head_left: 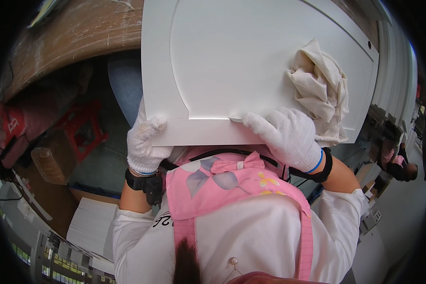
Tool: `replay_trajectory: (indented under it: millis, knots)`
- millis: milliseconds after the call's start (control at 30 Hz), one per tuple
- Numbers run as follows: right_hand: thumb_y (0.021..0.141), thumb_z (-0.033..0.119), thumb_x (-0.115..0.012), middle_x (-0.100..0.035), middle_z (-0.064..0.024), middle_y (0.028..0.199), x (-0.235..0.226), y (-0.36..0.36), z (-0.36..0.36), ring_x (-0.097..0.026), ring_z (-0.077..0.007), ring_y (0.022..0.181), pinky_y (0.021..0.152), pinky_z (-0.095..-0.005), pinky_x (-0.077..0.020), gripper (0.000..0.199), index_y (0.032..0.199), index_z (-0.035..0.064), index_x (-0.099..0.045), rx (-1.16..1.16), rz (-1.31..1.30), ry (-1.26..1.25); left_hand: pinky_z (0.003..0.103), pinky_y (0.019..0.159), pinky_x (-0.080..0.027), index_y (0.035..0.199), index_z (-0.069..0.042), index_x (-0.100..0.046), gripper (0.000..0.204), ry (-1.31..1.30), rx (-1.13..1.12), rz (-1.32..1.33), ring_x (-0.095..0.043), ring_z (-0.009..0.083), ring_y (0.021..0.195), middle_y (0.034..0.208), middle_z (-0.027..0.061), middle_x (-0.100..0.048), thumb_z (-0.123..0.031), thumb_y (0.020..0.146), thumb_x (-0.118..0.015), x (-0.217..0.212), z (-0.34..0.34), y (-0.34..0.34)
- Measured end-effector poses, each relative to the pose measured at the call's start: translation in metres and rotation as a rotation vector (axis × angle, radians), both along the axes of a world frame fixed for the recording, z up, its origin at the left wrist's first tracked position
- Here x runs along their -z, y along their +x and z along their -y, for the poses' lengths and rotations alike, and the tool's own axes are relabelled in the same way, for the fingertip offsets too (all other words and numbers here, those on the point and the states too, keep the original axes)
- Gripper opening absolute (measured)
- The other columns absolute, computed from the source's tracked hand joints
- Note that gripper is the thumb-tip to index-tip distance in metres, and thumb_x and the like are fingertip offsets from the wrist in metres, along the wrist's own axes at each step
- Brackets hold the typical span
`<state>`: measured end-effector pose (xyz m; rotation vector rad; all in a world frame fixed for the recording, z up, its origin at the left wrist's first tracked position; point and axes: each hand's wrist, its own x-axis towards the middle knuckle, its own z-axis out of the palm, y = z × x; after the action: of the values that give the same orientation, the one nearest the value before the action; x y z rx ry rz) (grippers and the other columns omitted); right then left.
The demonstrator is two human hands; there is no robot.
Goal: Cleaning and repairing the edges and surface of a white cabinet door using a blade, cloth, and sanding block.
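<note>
Left of the panel, well apart from it, a box (57, 163) is seen near a red stool (79, 135); the table (80, 52) is seen beyond them, beside the far part of the panel's left edge. White sheets (92, 227) are stacked to the near left of the panel. The panel's near left corner is grasped by the gloved left hand (148, 144), with the thumb laid over its face. The white panel (236, 66) itself is placed in front of the pink apron (232, 182), its near edge just beside it. On the right half of the panel's near edge, the gloved right hand (286, 137) is rested, thumb pointed left along the face; its underside is hidden, so whether the edge is gripped cannot be told. A crumpled cloth (322, 85) is laid on the panel's right part, beside that hand. Well right of the panel, another person (400, 165) is seen.
</note>
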<state>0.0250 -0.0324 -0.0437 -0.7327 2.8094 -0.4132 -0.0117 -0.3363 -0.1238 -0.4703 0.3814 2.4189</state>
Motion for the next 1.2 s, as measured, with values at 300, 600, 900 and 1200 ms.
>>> replay_trajectory:
  millis: [300,600,900,1200]
  knots:
    - [0.077,0.020,-0.060,-0.049,0.0006,0.067,0.004,0.007,0.000,-0.054,-0.0183,0.057,0.046,-0.0342,-0.0403,0.049,0.125,0.0271,-0.061,-0.018,-0.046,0.033,0.050,0.106,-0.044,0.149,-0.012,-0.035,0.072,-0.001,-0.004,-0.004,-0.050,0.0337,0.129,0.142,0.0145,-0.047,0.009,0.082,-0.053,-0.002,-0.001,0.000]
    - [0.066,0.018,-0.066,-0.047,-0.0007,0.068,0.001,0.008,0.003,-0.053,-0.0197,0.059,0.050,-0.0342,-0.0395,0.050,0.116,0.0169,-0.063,-0.027,-0.083,0.037,0.050,0.106,-0.044,0.148,-0.012,-0.036,0.072,0.006,0.000,-0.015,-0.051,0.0331,0.128,0.142,0.0139,-0.048,0.009,0.082,-0.053,0.000,0.001,0.001]
    - [0.071,0.005,-0.064,-0.062,-0.0030,0.081,-0.002,-0.002,-0.004,-0.058,-0.0264,0.066,0.056,-0.0385,-0.0439,0.047,0.116,0.0164,-0.064,0.074,0.137,-0.138,0.051,0.106,-0.043,0.149,-0.013,-0.034,0.075,0.008,0.001,0.007,-0.050,0.0336,0.129,0.143,0.0138,-0.047,0.008,0.081,-0.054,0.005,0.003,0.001]
    - [0.071,0.007,-0.064,-0.062,-0.0033,0.081,-0.002,-0.007,-0.004,-0.059,-0.0258,0.068,0.058,-0.0382,-0.0450,0.050,0.119,0.0191,-0.064,0.056,0.194,-0.081,0.051,0.106,-0.043,0.149,-0.013,-0.035,0.074,-0.013,-0.005,-0.003,-0.050,0.0338,0.129,0.143,0.0144,-0.047,0.008,0.081,-0.054,-0.001,0.000,0.000]
